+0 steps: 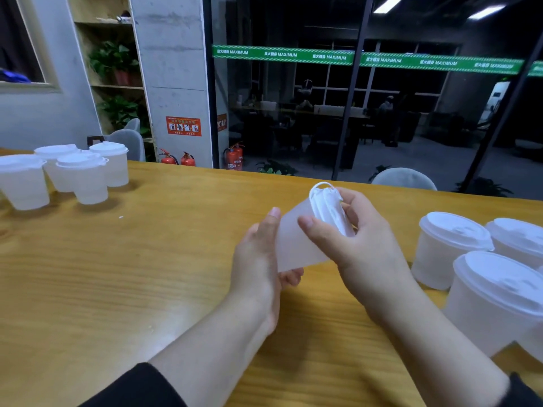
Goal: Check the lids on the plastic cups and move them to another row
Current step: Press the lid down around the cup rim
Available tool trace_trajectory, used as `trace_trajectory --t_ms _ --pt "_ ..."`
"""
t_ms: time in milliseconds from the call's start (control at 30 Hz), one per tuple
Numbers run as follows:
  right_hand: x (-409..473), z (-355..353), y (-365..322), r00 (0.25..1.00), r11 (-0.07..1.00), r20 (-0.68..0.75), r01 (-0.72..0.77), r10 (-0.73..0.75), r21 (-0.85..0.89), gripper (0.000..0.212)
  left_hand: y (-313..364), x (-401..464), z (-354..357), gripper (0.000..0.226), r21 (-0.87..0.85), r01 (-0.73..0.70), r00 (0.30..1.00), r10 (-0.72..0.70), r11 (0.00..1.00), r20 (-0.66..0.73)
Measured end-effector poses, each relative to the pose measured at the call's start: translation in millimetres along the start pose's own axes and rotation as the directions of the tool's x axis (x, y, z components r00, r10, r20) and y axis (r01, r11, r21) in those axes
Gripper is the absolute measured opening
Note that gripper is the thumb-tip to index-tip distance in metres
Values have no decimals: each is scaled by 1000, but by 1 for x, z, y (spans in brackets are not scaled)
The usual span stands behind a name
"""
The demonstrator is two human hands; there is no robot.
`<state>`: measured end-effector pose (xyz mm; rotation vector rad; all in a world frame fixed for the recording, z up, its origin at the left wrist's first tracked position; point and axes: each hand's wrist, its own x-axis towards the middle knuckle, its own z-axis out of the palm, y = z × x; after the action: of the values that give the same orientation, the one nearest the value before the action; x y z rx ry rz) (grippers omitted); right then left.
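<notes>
the held cup (pixel 296 239) is the landmark: tilted on its side above the wooden table (pixel 117 274), lid (pixel 329 210) facing away. the left hand (pixel 258 259) cups its base, fingers curled underneath, thumb on the wall. the right hand (pixel 358 245) wraps fingers round the lid rim, thumb on the cup's side. left of the cup lies a wide bare stretch of table, reaching four lidded cups (pixel 67 174) far left near the far edge. close right of it stand more lidded cups (pixel 476 268). beyond the cup the table's far edge meets dark glass walls (pixel 323 113), grey chairs (pixel 404 179) and fire extinguishers (pixel 233 157).
</notes>
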<state>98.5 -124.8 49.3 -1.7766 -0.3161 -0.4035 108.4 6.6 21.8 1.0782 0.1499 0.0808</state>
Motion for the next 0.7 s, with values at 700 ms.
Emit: trace_trajectory --t_ms 700 --pt "-111 -26 -94 949 572 -16 -176 315 801 38 135 -106 67 35 758 -613 748 472 222 466"
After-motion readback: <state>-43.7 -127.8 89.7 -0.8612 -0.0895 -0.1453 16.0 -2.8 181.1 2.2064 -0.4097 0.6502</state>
